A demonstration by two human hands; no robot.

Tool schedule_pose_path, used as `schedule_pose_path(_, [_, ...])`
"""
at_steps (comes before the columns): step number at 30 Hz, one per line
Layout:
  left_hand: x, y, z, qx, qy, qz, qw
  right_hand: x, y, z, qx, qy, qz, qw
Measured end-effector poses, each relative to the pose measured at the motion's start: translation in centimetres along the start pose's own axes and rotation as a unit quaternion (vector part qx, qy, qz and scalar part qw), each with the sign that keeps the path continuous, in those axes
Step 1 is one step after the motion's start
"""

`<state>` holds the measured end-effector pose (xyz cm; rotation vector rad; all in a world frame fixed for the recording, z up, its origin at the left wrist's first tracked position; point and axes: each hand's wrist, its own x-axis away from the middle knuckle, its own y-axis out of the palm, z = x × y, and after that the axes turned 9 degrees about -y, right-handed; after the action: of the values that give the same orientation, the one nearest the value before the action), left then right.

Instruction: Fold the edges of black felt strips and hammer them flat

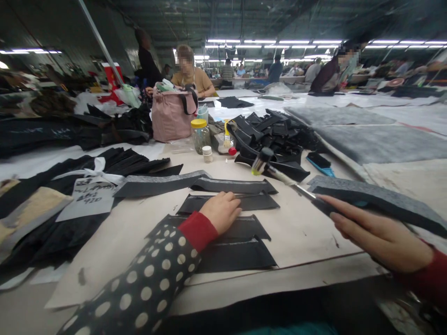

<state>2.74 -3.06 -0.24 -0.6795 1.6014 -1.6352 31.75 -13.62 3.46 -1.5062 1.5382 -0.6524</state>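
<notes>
My left hand (223, 211) lies with its fingers on a black fabric strip (260, 201), pressing it against the table (307, 232). The strip is one in a column of several similar ones: a strip with a pale upper edge (233, 186) lies above it, and another black strip (237, 256) lies nearest me. My right hand (380, 232) is closed on the dark handle of a mallet (262, 161). Its head, black on one end and yellowish on the other, is raised over the table to the right of the strips and slightly blurred.
A yellow-lidded jar (200, 137), a small white bottle (207, 154) and a pink bag (171, 114) stand ahead. Beyond are heaped black pieces (279, 132) and a blue brush (320, 164). Bundled black fabric (139, 160) lies left. People sit and stand farther back.
</notes>
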Motion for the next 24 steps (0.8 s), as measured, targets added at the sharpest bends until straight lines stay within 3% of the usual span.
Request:
schedule_pose_path(3, [0.1,-0.2,0.1,0.002,0.001,-0.006,1.0,0.6,0.7,0.3,0.025,-0.02,0.022,0.999])
schedule_pose_path(8, [0.6,-1.0,0.6,0.006,-0.004,-0.046,0.999,0.8,2.7,1.1,0.046,-0.033,-0.053,0.997])
schedule_pose_path(14, [1.2,-1.4,0.9,0.011,-0.022,-0.06,0.998,0.9,2.6,-0.8,0.011,-0.053,0.014,0.998])
schedule_pose_path(19, [1.3,-1.7,1.1,0.014,-0.026,-0.075,0.997,0.6,3.3,-0.7,-0.003,-0.045,-0.075,0.996])
schedule_pose_path(24, [1.6,-2.0,1.4,0.019,-0.029,-0.082,0.996,-0.2,3.0,-1.7,-0.01,-0.028,-0.019,0.999])
